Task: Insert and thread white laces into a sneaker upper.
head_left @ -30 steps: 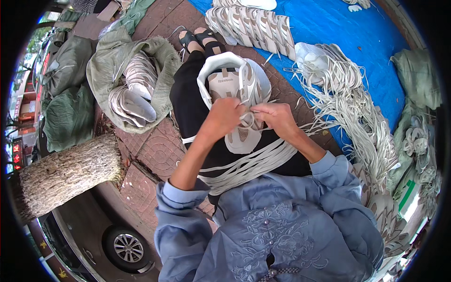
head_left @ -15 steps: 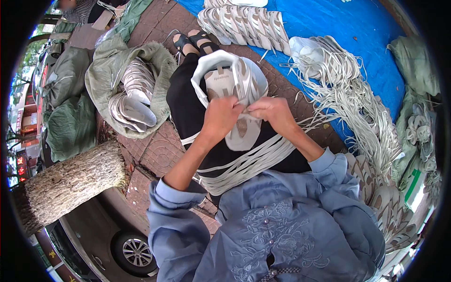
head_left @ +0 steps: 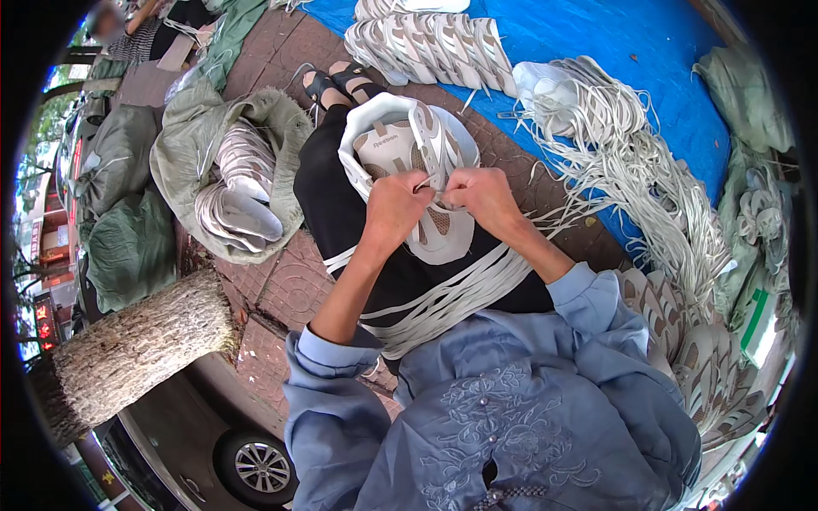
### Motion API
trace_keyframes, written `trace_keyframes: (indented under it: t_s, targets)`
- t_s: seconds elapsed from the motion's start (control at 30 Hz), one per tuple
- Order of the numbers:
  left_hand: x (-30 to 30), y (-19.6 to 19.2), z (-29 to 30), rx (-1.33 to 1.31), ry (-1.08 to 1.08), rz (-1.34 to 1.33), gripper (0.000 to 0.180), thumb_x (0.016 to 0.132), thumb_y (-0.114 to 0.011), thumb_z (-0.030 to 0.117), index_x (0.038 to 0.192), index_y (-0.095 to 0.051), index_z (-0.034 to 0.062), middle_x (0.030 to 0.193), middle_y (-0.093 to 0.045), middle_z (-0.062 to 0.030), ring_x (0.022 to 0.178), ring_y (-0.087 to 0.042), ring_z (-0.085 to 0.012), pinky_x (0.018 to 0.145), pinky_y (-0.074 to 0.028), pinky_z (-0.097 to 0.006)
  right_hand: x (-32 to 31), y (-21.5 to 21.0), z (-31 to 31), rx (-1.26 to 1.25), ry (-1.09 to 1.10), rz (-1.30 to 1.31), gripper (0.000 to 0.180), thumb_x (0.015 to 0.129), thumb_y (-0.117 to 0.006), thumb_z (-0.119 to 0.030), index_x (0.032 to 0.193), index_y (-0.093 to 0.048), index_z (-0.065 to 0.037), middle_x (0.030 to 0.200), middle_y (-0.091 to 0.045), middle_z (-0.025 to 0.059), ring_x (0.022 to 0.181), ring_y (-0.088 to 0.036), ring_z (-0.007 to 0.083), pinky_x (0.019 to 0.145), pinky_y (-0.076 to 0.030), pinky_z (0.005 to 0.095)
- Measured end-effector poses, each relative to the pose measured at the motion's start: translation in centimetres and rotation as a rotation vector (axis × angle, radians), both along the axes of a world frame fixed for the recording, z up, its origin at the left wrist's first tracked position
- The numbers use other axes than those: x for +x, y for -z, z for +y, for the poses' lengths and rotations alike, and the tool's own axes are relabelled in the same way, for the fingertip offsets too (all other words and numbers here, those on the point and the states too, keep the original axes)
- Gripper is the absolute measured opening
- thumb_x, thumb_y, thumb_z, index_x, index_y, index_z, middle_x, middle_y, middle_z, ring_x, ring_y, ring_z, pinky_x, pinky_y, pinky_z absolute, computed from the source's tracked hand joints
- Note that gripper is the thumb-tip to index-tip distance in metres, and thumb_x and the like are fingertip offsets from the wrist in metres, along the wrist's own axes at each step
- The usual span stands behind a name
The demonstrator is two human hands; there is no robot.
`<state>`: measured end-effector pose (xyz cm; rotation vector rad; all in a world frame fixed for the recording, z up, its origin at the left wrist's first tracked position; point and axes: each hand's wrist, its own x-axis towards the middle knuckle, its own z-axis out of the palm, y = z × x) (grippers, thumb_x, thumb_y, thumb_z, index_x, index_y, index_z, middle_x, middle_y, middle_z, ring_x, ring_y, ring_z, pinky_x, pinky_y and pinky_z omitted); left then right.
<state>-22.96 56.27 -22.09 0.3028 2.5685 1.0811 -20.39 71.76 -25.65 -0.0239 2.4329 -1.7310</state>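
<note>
A white and beige shoe upper (head_left: 443, 136) rests on my black-trousered lap, its tongue and toe facing up. My left hand (head_left: 397, 204) pinches at its lacing edge, fingers closed. Right beside it, my right hand (head_left: 484, 198) is also closed at the same spot, thumb and fingers pressed together on a short piece of white shoelace. The two sets of fingertips nearly meet over the eyelets. What the left fingertips hold is mostly hidden. A bundle of white shoelaces (head_left: 452, 298) lies across my thighs, below the shoe upper.
An open woven sack (head_left: 183, 140) with stacked uppers (head_left: 243, 183) stands at left, near a tree trunk (head_left: 145, 341) and a parked car (head_left: 196, 426). On the blue tarp (head_left: 596, 34) lie rows of uppers (head_left: 426, 47) and tangled laces (head_left: 648, 196). More uppers (head_left: 707, 366) are piled at right.
My hands have drawn slightly closer together over the eyelets, the right hand turning a little. The view has shifted slightly; the shoe upper stays on my lap.
</note>
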Motion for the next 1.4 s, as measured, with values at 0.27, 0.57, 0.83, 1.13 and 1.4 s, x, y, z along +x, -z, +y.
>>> trace_keyframes:
  t_s: [0.27,0.57,0.83,1.13,1.4]
  targets:
    - [0.0,0.4,0.1,0.021,-0.010,0.030,0.012,0.071,-0.056,0.013,0.075,-0.059,0.0017,0.069,-0.056,-0.0188,0.065,-0.056,-0.0343,0.058,-0.044,-0.038,-0.3,1.0,-0.2,0.273,-0.080,0.118,0.016,0.065,-0.062,-0.019,0.065,-0.060,-0.003,0.063,-0.058,0.0138,0.059,-0.058,0.0296,0.056,-0.045,0.0371]
    - [0.0,0.9,1.0,-0.061,-0.023,0.143,0.014,0.074,-0.053,0.014,0.077,-0.061,0.0036,0.070,-0.058,-0.0190,0.067,-0.057,-0.0355,0.061,-0.045,-0.042,0.2,1.9,-1.8,0.504,0.147,0.456,0.008,0.064,-0.058,-0.010,0.061,-0.052,-0.005,0.061,-0.054,0.0109,0.057,-0.056,0.0281,0.051,-0.044,0.0366]
    - [-0.3,0.8,0.9,0.037,-0.026,0.045,0.014,0.074,-0.049,0.010,0.071,-0.059,0.0005,0.066,-0.057,-0.0199,0.064,-0.056,-0.0351,0.059,-0.044,-0.040,0.4,1.3,-1.0,-0.025,0.197,0.080,0.008,0.059,-0.060,-0.008,0.057,-0.057,-0.002,0.049,-0.051,0.0067,0.045,-0.050,0.0141,0.045,-0.038,0.0253]
    - [-0.3,1.0,1.6,-0.048,0.001,0.153,0.014,0.074,-0.049,0.011,0.074,-0.060,0.0017,0.068,-0.057,-0.0206,0.066,-0.057,-0.0355,0.060,-0.044,-0.041,-0.2,3.0,-2.1,0.412,0.228,0.493,0.012,0.062,-0.062,-0.010,0.060,-0.053,-0.003,0.062,-0.056,0.0090,0.055,-0.056,0.0224,0.050,-0.044,0.0334]
    - [0.0,0.7,0.5,0.030,0.019,0.053,0.014,0.074,-0.051,0.008,0.081,-0.062,0.0023,0.071,-0.058,-0.0206,0.068,-0.058,-0.0347,0.062,-0.046,-0.039,0.9,2.8,-1.4,0.200,0.100,0.386,0.013,0.065,-0.061,-0.013,0.060,-0.052,-0.004,0.065,-0.057,0.0102,0.062,-0.057,0.0280,0.053,-0.046,0.0357]
